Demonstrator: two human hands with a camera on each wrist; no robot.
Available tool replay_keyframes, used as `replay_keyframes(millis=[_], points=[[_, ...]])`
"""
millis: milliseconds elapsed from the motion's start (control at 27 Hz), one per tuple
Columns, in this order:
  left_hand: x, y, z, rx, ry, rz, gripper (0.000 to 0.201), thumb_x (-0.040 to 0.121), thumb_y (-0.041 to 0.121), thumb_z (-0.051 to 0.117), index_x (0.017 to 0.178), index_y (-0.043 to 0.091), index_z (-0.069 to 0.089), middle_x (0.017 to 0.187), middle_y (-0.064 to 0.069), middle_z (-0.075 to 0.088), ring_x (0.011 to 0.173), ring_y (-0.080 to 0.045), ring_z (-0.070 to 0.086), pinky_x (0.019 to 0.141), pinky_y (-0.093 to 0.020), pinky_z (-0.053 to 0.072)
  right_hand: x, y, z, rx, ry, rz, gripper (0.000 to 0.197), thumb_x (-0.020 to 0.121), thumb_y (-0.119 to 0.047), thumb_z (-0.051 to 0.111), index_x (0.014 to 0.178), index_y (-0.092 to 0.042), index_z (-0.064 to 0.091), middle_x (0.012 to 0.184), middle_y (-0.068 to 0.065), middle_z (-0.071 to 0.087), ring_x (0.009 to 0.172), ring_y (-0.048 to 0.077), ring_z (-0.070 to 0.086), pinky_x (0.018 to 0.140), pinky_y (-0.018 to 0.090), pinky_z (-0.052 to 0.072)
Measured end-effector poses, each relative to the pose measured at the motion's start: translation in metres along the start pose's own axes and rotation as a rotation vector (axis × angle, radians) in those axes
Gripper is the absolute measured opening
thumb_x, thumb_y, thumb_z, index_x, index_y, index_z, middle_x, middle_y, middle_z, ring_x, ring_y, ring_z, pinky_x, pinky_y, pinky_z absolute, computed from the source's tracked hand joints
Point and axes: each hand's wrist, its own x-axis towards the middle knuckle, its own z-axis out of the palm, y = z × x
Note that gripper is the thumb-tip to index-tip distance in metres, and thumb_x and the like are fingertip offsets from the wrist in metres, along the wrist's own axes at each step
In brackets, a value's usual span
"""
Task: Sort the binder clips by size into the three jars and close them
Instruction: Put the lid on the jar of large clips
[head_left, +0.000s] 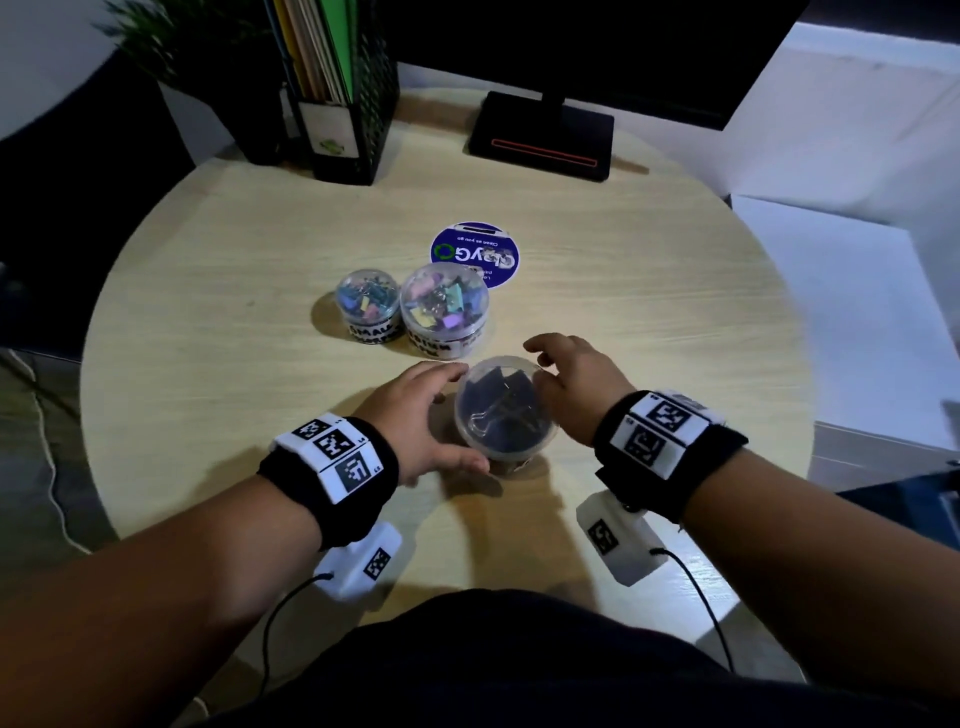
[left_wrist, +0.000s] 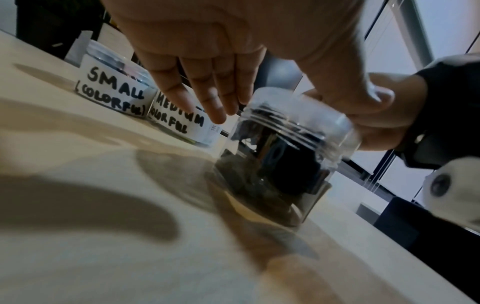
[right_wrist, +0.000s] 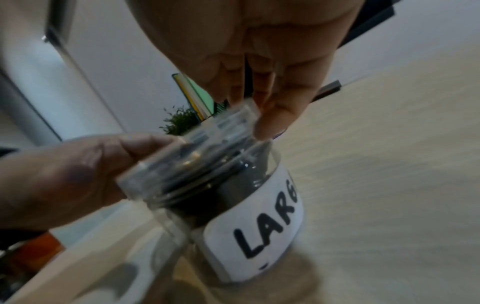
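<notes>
The large jar (head_left: 504, 410) holds black binder clips and stands near the front of the round table (head_left: 208, 312), with its clear lid (head_left: 498, 395) on top. My left hand (head_left: 431, 415) cups its left side. The left fingers (left_wrist: 207, 98) are straight and off the jar, while the left thumb (right_wrist: 145, 146) touches the lid (right_wrist: 194, 160). My right hand (head_left: 571, 384) is on the right, its curled fingertips (right_wrist: 267, 121) on the lid's far rim. The label reads "LARG" (right_wrist: 262, 230). Behind stand the small jar (head_left: 368, 306) and medium jar (head_left: 444, 309), both lidded and full of coloured clips.
A round blue sticker (head_left: 475, 254) lies behind the jars. A monitor base (head_left: 540, 137) stands at the back, with a black mesh file holder (head_left: 343, 104) and a plant (head_left: 171, 41) at the back left. The table's front edge is close to my body.
</notes>
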Motion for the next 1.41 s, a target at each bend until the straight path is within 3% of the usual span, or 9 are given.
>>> replay_keyframes(millis=[111,223,371,519,705,816,927,1224,1409], points=[[-0.002,-0.004,-0.001,-0.003,0.023,0.058,0.100,0.056,0.044,0.085,0.141,0.029,0.035,0.136,0.007,0.044,0.107,-0.009,0.050,0.076,-0.027,0.049,-0.004,-0.006,0.009,-0.087,-0.052,-0.082,0.059,0.088,-0.041,0.054,0.141,-0.027,0.033,0.138,0.011,0.039,0.121,0.031,0.044,0.102,0.034,0.036],[0.004,-0.007,-0.001,0.065,0.041,0.121,0.084,0.067,0.043,0.079,0.139,0.025,0.040,0.137,0.004,0.046,0.116,-0.012,0.050,0.095,-0.024,0.040,-0.012,-0.012,0.021,-0.212,-0.163,-0.113,0.096,0.069,-0.068,0.060,0.146,-0.032,0.014,0.149,0.008,0.023,0.132,0.035,0.028,0.109,0.044,0.029],[0.012,-0.005,-0.005,0.131,0.021,0.157,0.077,0.073,0.049,0.072,0.139,0.023,0.042,0.139,0.005,0.044,0.122,-0.013,0.046,0.101,-0.023,0.035,-0.015,-0.014,0.028,-0.373,-0.198,-0.122,0.127,0.053,-0.069,0.072,0.147,-0.028,-0.002,0.150,0.010,0.011,0.133,0.035,0.022,0.108,0.044,0.027],[0.022,-0.003,-0.008,0.223,-0.046,0.175,0.082,0.073,0.056,0.068,0.142,0.023,0.037,0.141,0.004,0.040,0.125,-0.014,0.042,0.105,-0.031,0.036,-0.007,-0.010,0.035,-0.430,-0.121,-0.119,0.122,0.050,-0.068,0.072,0.143,-0.027,0.003,0.138,0.007,0.029,0.123,0.032,0.036,0.099,0.044,0.041],[0.027,-0.005,-0.008,0.233,-0.111,0.181,0.092,0.067,0.059,0.071,0.143,0.025,0.034,0.142,0.005,0.038,0.129,-0.013,0.037,0.107,-0.031,0.033,-0.005,-0.015,0.037,-0.593,-0.123,-0.097,0.111,0.055,-0.074,0.060,0.138,-0.025,0.004,0.129,0.004,0.032,0.118,0.027,0.037,0.087,0.045,0.047],[0.028,-0.009,-0.005,0.200,-0.119,0.198,0.091,0.068,0.057,0.071,0.144,0.023,0.033,0.142,0.006,0.037,0.127,-0.012,0.040,0.107,-0.030,0.034,-0.006,-0.015,0.041,-0.648,-0.089,-0.122,0.111,0.060,-0.075,0.052,0.142,-0.018,0.004,0.140,0.004,0.022,0.124,0.026,0.029,0.090,0.044,0.044],[0.027,-0.010,-0.004,0.158,-0.105,0.226,0.088,0.069,0.052,0.073,0.142,0.021,0.036,0.137,0.008,0.041,0.122,-0.009,0.044,0.103,-0.024,0.035,-0.009,-0.014,0.042,-0.616,-0.099,-0.164,0.113,0.063,-0.076,0.050,0.145,-0.021,-0.004,0.152,0.002,0.007,0.135,0.026,0.017,0.099,0.044,0.040],[0.029,-0.016,-0.002,0.144,-0.118,0.181,0.085,0.068,0.055,0.073,0.140,0.023,0.039,0.139,0.010,0.042,0.120,-0.009,0.046,0.102,-0.026,0.038,-0.008,-0.023,0.039,-0.651,-0.160,-0.202,0.105,0.070,-0.069,0.051,0.145,-0.021,-0.006,0.143,0.005,0.014,0.123,0.029,0.029,0.091,0.042,0.045],[0.033,-0.013,-0.005,0.161,-0.139,0.181,0.082,0.070,0.055,0.072,0.139,0.024,0.040,0.139,0.007,0.043,0.127,-0.012,0.042,0.106,-0.030,0.035,0.000,-0.022,0.035,-0.568,-0.196,-0.200,0.106,0.063,-0.063,0.060,0.143,-0.024,0.004,0.134,0.005,0.025,0.116,0.029,0.033,0.091,0.041,0.045]])
